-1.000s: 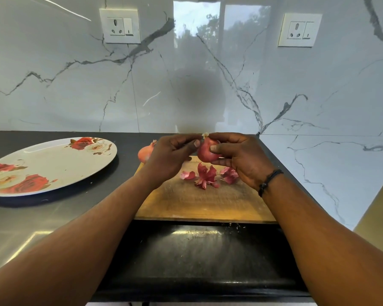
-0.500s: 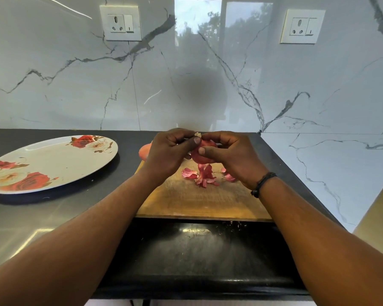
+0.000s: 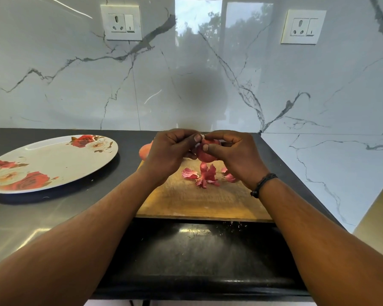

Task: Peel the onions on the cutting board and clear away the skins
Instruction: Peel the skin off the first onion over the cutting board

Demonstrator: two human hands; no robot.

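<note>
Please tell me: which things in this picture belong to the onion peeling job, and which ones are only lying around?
Belongs to the job:
- onion held in left hand and right hand
- second onion
- peeled skins
- cutting board

Only lying around:
- floral plate
- two wall sockets

The near half of the cutting board point(image 3: 199, 202) is left bare; its far end is taken up by loose skins point(image 3: 205, 176) and a second onion point(image 3: 145, 150); the counter to the left is occupied by a plate point(image 3: 53, 160)
</note>
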